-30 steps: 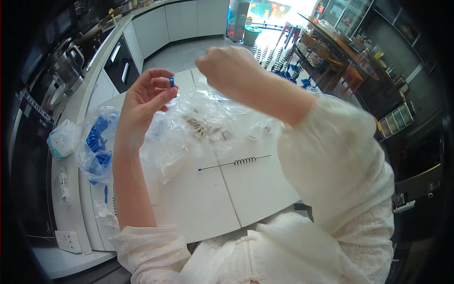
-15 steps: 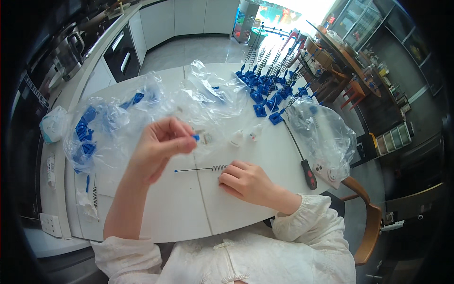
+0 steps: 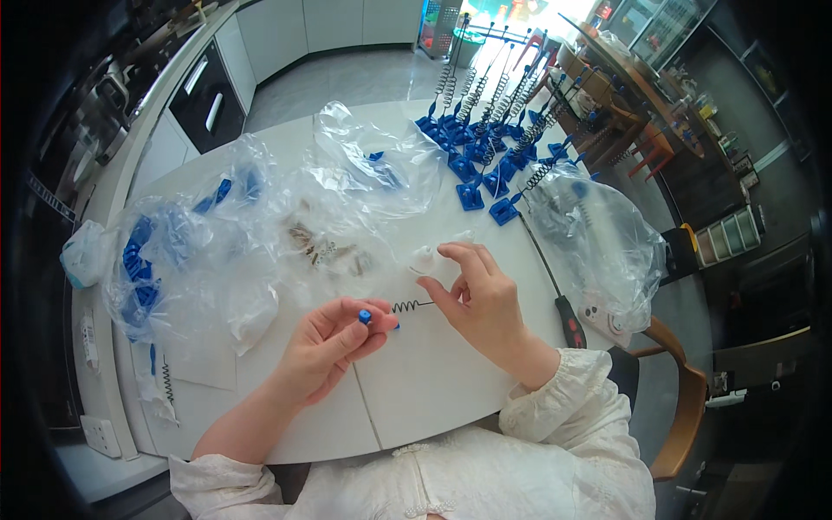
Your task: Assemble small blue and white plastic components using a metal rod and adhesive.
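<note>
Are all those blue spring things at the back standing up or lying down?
Standing up. The finished spring stands sit on their blue bases with coiled wires pointing upward, grouped at the far side of the white table.

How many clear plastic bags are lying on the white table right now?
4, though overlaps may hide more: one with blue parts at far left, one with small springs centre, one upper centre, one at right.

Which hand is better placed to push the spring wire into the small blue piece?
Probably the right hand: its fingertips already pinch the spring wire at the coil, aimed toward the blue piece, which the left hand holds.
</note>
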`<control>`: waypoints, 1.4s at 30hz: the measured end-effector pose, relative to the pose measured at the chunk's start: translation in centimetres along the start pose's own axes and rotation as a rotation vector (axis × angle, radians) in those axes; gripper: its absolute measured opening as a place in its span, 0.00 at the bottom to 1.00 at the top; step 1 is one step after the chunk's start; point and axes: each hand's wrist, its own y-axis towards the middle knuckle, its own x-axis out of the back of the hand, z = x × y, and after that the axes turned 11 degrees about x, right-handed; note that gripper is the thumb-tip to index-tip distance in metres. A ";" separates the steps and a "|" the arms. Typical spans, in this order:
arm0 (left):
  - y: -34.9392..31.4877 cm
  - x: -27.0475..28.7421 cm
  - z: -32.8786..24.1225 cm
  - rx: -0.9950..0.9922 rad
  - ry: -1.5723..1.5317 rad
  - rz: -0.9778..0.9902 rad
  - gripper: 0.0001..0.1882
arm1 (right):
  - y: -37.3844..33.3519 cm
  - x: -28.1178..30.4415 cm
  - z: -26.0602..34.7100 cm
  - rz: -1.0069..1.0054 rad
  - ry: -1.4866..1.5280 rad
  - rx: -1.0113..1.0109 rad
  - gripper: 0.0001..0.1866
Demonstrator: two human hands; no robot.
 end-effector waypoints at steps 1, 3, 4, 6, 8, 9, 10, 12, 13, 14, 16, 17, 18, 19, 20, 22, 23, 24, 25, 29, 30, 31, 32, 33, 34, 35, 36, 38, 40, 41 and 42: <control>0.0 -0.2 0.6 -0.093 -0.011 -0.004 0.09 | 0.2 -0.2 -0.1 0.025 0.015 -0.021 0.20; -0.1 0.1 2.1 -0.172 0.032 -0.004 0.07 | 0.6 -0.6 -0.2 0.056 0.037 -0.038 0.20; -0.1 0.4 2.6 -0.254 0.078 -0.003 0.06 | 0.6 -0.8 -0.3 0.110 0.042 -0.053 0.20; -0.3 1.5 2.4 -0.230 0.126 0.026 0.06 | 0.8 -1.1 -0.5 0.163 0.041 -0.068 0.20; -0.6 2.1 2.2 -0.210 0.172 0.046 0.07 | 0.9 -1.3 -0.9 0.171 0.037 -0.071 0.18; -0.8 2.1 2.1 -0.248 0.222 0.010 0.08 | 1.0 -1.3 -0.7 0.177 0.042 -0.068 0.18; -1.0 2.2 2.0 -0.285 0.271 -0.027 0.09 | 1.4 -1.0 -0.2 0.165 0.042 -0.028 0.18; -1.4 2.2 1.8 -0.326 0.233 -0.069 0.08 | 2.5 -0.4 0.5 0.161 0.049 0.018 0.17; -1.6 2.3 1.7 -0.364 0.200 -0.106 0.08 | 3.2 -0.2 0.6 0.124 0.087 0.172 0.19; -1.7 2.3 1.7 -0.367 0.196 -0.116 0.08 | 3.7 0.0 0.9 0.084 0.122 0.322 0.22; -1.9 2.4 1.8 -0.487 0.255 -0.189 0.08 | 4.1 0.1 1.6 0.118 0.262 0.328 0.25; -1.9 2.5 1.9 -0.489 0.251 -0.195 0.08 | 4.0 0.0 1.6 0.145 0.389 0.332 0.27; -1.9 2.5 2.0 -0.489 0.316 -0.206 0.08 | 3.5 -0.2 1.7 0.151 0.394 0.333 0.27; -2.0 2.6 2.1 -0.487 0.381 -0.217 0.09 | 2.8 -0.3 2.0 0.207 0.509 0.224 0.29; -2.1 2.6 2.1 -0.484 0.374 -0.223 0.09 | 2.1 -0.4 2.0 0.265 0.624 0.110 0.30; -2.3 2.4 1.7 -0.426 0.540 -0.202 0.09 | 1.8 -0.4 2.0 0.296 0.636 0.126 0.30; -2.3 2.3 1.6 -0.420 0.531 -0.204 0.09 | 1.7 -0.1 2.1 0.318 0.642 0.145 0.30; -2.2 2.2 1.6 -0.420 0.503 -0.211 0.10 | 1.6 0.3 2.1 0.324 0.643 0.137 0.30; -2.2 2.1 1.7 -0.419 0.477 -0.217 0.12 | 1.4 0.8 2.0 0.327 0.665 0.077 0.29; -1.8 2.3 1.8 -0.410 0.425 -0.210 0.12 | 0.5 1.5 1.3 0.214 0.880 -0.114 0.25; -1.7 2.3 1.9 -0.436 0.407 -0.221 0.11 | 0.7 1.7 1.1 0.241 0.893 -0.140 0.23; -1.5 2.3 1.9 -0.463 0.389 -0.231 0.11 | 0.7 1.8 0.8 0.240 0.891 -0.144 0.23; -1.4 2.4 1.9 -0.460 0.390 -0.229 0.11 | 0.6 1.8 0.5 0.270 0.959 -0.196 0.24; -1.3 2.5 2.0 -0.473 0.381 -0.243 0.11 | 0.6 1.8 0.4 0.299 1.026 -0.249 0.24; -1.2 2.6 2.0 -0.486 0.373 -0.257 0.11 | 0.5 1.7 0.6 0.297 1.025 -0.251 0.24; -1.1 2.7 2.1 -0.486 0.373 -0.261 0.11 | 0.4 1.6 0.8 0.306 1.096 -0.343 0.24; -1.1 2.8 2.2 -0.503 0.395 -0.265 0.11 | 0.4 1.4 0.9 0.314 1.165 -0.437 0.24; -1.2 3.0 2.2 -0.516 0.417 -0.272 0.12 | 0.5 1.2 0.6 0.360 1.082 -0.347 0.23; -1.2 3.0 2.0 -0.533 0.487 -0.266 0.12 | 0.8 1.2 0.4 0.402 0.999 -0.262 0.23; -1.4 3.0 1.9 -0.529 0.488 -0.268 0.12 | 1.0 1.2 0.3 0.421 0.937 -0.200 0.23; -1.5 2.9 1.7 -0.499 0.502 -0.257 0.12 | 1.1 1.3 0.3 0.438 0.874 -0.139 0.22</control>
